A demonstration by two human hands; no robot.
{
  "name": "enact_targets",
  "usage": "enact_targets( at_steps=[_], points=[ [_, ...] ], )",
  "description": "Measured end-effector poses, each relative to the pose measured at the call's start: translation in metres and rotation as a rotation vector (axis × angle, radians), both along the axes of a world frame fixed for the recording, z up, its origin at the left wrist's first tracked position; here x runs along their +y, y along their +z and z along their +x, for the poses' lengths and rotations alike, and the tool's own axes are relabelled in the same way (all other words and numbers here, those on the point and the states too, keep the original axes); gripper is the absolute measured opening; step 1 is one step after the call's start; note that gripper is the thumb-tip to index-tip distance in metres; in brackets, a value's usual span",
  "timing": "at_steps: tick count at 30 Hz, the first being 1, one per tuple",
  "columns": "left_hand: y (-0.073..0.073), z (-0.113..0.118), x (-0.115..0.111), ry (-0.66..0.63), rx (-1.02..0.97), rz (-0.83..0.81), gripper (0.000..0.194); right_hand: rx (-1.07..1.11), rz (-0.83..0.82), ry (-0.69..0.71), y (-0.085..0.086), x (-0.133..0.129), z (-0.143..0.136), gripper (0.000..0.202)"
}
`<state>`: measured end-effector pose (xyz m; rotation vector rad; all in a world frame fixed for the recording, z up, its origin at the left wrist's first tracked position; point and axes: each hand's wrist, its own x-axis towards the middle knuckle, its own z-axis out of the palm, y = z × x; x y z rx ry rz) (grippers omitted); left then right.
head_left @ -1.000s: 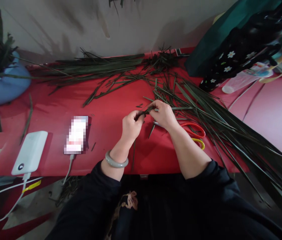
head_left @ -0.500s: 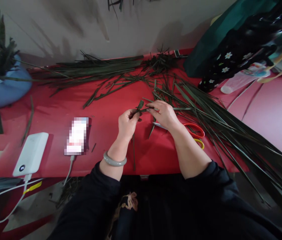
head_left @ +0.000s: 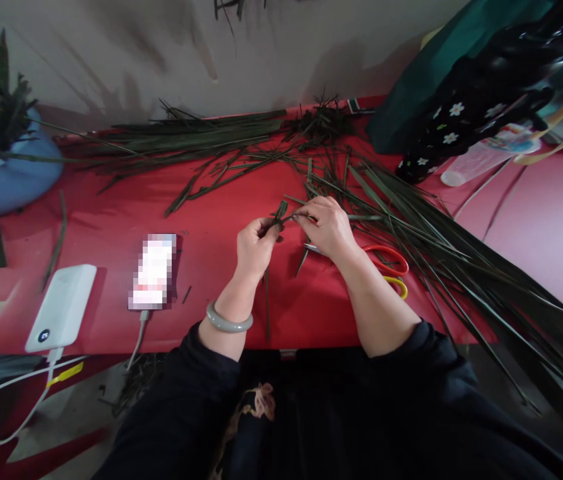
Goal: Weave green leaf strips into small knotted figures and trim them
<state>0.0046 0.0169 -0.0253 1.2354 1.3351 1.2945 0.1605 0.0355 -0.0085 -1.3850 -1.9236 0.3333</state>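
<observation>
My left hand (head_left: 255, 247), with a grey bangle (head_left: 230, 319) on its wrist, pinches a small folded bundle of green leaf strips (head_left: 281, 211) above the red table (head_left: 221, 207). From the bundle a thin leaf strip (head_left: 287, 218) runs to the right. The thumb and fingertips of my right hand (head_left: 328, 227) are closed on that strip's far part. Below my left hand, a narrow leaf piece (head_left: 268, 307) points toward the table's front edge. Scissors with red and yellow handles (head_left: 388, 260) lie partly under my right wrist and forearm.
Long leaves (head_left: 411, 213) spread over the right side, and more leaf strips (head_left: 201, 133) lie along the wall. At left are a phone (head_left: 154, 272), a white power bank (head_left: 61, 308) and a blue container (head_left: 21, 173) of leaves. A black flowered bottle (head_left: 476, 100) stands at right.
My right hand has shifted slightly, its fingers drawn closer together on the leaf strip, which now looks thinner and bent between the hands. My left hand stays in place.
</observation>
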Motion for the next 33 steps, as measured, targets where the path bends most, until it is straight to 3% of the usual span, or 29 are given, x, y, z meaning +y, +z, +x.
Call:
enact_targets(
  at_steps=[5, 11, 18, 23, 33],
  points=[
    [-0.002, -0.003, 0.001, 0.043, 0.069, 0.034, 0.012, 0.290, -0.359, 0.077, -0.001, 0.003, 0.003, 0.033],
    [-0.005, -0.004, 0.002, 0.029, 0.068, 0.088, 0.011, 0.497, -0.586, 0.240, 0.000, 0.000, 0.001, 0.027],
    [-0.002, 0.001, 0.001, -0.081, -0.233, -0.013, 0.019, 0.559, -0.587, 0.174, 0.002, 0.000, -0.003, 0.014],
    [0.006, 0.002, 0.000, -0.036, -0.452, -0.138, 0.022, 0.546, -0.576, 0.197, -0.001, 0.001, -0.003, 0.013],
    [0.013, 0.003, -0.001, -0.113, -0.564, -0.300, 0.015, 0.433, -0.408, 0.249, 0.002, -0.002, -0.005, 0.020]
  ],
)
